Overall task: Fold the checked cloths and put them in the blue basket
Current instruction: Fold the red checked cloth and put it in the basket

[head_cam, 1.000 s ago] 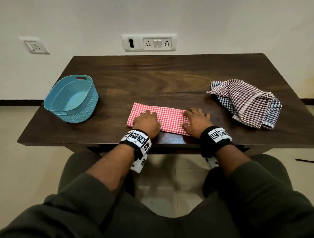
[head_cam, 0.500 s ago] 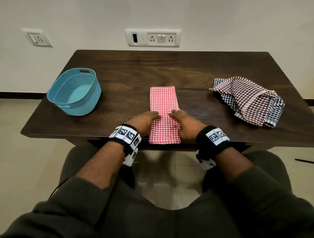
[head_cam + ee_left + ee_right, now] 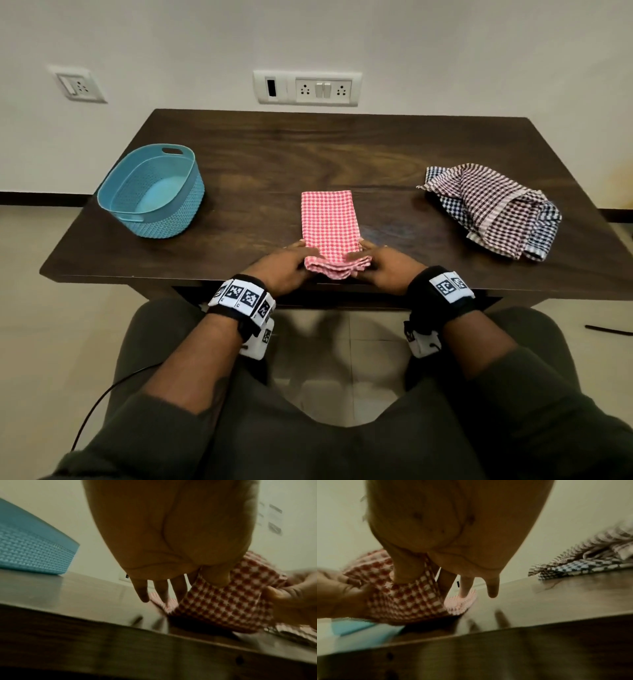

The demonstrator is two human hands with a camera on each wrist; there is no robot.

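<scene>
A red checked cloth (image 3: 329,222), folded into a narrow strip, lies lengthwise at the middle front of the dark wooden table (image 3: 342,150). My left hand (image 3: 291,265) pinches its near left corner, thumb on top and fingers under the edge. My right hand (image 3: 380,262) pinches the near right corner the same way. The near end of the red cloth (image 3: 228,601) is lifted off the table, as the right wrist view of the red cloth (image 3: 406,599) also shows. The blue basket (image 3: 152,192) stands empty at the left.
A heap of brown and blue checked cloths (image 3: 493,209) lies unfolded at the right of the table; the cloth heap (image 3: 590,555) shows in the right wrist view too. Wall sockets (image 3: 306,88) sit behind the table. My knees are under its front edge.
The red cloth was turned from lying crosswise to pointing away from me. Both hands went from lying on it to pinching and raising its near end.
</scene>
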